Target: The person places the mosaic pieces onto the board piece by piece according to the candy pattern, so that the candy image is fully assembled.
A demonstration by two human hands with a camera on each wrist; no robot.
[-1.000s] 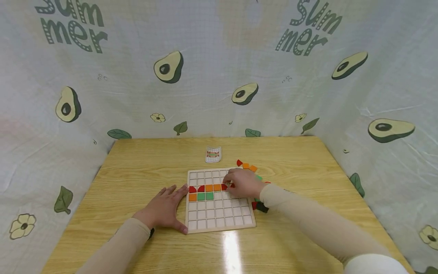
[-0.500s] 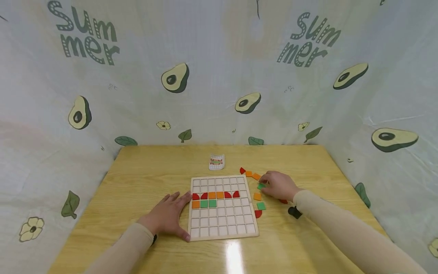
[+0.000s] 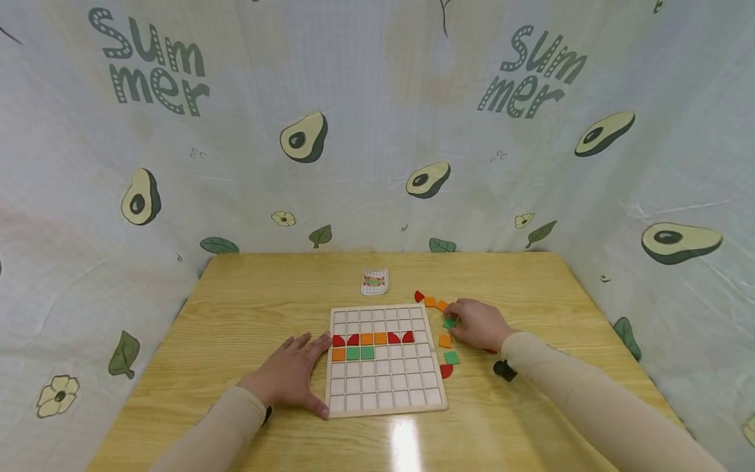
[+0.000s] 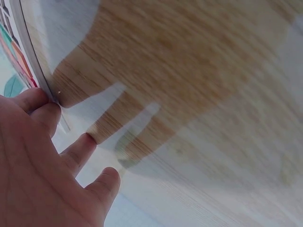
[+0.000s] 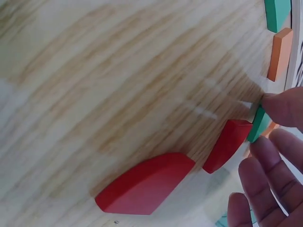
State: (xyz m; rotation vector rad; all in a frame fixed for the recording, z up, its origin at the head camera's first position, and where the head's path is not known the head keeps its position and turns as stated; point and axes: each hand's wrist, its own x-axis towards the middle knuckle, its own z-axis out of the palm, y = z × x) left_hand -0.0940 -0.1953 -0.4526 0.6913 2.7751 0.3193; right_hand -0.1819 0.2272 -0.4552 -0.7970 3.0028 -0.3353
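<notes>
My left hand [image 3: 286, 375] lies with spread fingers against the left edge of a white grid board [image 3: 392, 400], its thumb at the near corner. In the left wrist view the fingertips [image 4: 53, 113] meet the board's side. Beyond the board's right edge, my right hand [image 3: 480, 326] pinches a small green square tile [image 5: 258, 124] between thumb and forefinger, down at the tabletop. On the board, one row holds red quarter-round tiles [image 3: 408, 337] and orange squares [image 3: 380, 338]. Below, an orange square [image 3: 339, 354] sits left of two green squares [image 3: 360, 353].
Loose tiles line the board's right side: an orange square [image 3: 445, 341], a green square [image 3: 451, 357], a red quarter-round [image 3: 446, 371]. Two red pieces [image 5: 147, 187] lie near my right hand. A printed pattern card [image 3: 374, 281] lies behind the board on the wooden table [image 3: 283, 275].
My right hand has left the red tile on the board, moved right to the loose tiles and taken hold of a green one. The left hand stays at the board's edge; the head view shifted slightly.
</notes>
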